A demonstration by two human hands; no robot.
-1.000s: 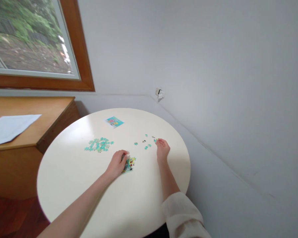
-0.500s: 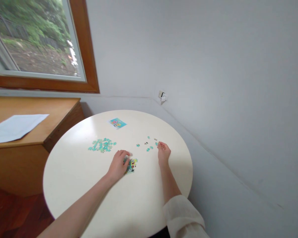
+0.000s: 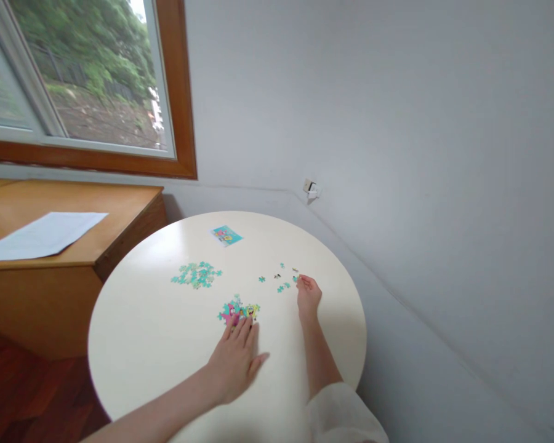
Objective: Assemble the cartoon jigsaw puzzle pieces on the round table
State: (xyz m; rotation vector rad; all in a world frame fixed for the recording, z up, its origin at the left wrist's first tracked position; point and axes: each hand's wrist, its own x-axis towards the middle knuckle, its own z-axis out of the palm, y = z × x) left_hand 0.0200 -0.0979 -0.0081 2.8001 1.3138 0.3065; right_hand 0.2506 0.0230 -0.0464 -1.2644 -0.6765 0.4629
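Observation:
My left hand [image 3: 237,357] lies with fingers stretched and thumb out. Its fingertips rest on the lower edge of a partly joined jigsaw puzzle [image 3: 235,306], which shows a pink figure and a yellow one. The fingers hide part of its lower side. To the right, my right hand [image 3: 309,298] is closed in a pinch at a small teal puzzle piece [image 3: 295,279]. Whether that piece is lifted off the table is too small to tell. Several loose pieces [image 3: 262,279] lie left of these fingertips.
A pile of teal puzzle pieces [image 3: 196,275] lies on the round white table [image 3: 133,344], left of centre. Behind it is a small picture card [image 3: 227,235]. A wooden cabinet [image 3: 133,215] with paper sheets [image 3: 50,234] stands at left; walls bound the back and right.
My left hand has moved from the left side of the joined puzzle to its near edge and flattened, uncovering the pink figure. My right hand stays by the same piece. The view has shifted slightly.

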